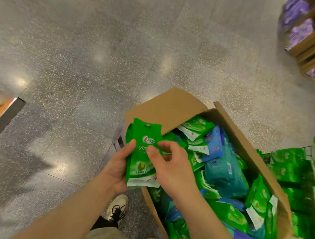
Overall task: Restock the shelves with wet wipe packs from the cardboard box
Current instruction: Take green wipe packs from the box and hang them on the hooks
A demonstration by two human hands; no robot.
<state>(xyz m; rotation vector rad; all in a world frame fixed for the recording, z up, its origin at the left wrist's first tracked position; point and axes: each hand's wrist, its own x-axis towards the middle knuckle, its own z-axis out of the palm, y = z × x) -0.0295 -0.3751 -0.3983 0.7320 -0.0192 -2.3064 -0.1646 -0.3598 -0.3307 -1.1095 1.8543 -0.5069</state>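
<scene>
Both bare forearms come up from the bottom of the frame and meet around the lower middle. The left hand [118, 171] is palm-up-ish, fingers curled round the left edge of a green pack [144, 153], with the thumb pressed on its front. The right hand [170, 168] is just right of it, thumb on the pack's face, fingers bent behind its right edge. Both wrists are fairly straight. Two shoes show below, bottom centre.

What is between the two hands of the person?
In the head view, a green wet wipe pack lies between them: the left hand grips its left edge, and the right hand pinches its front, just beside the cardboard box.
</scene>
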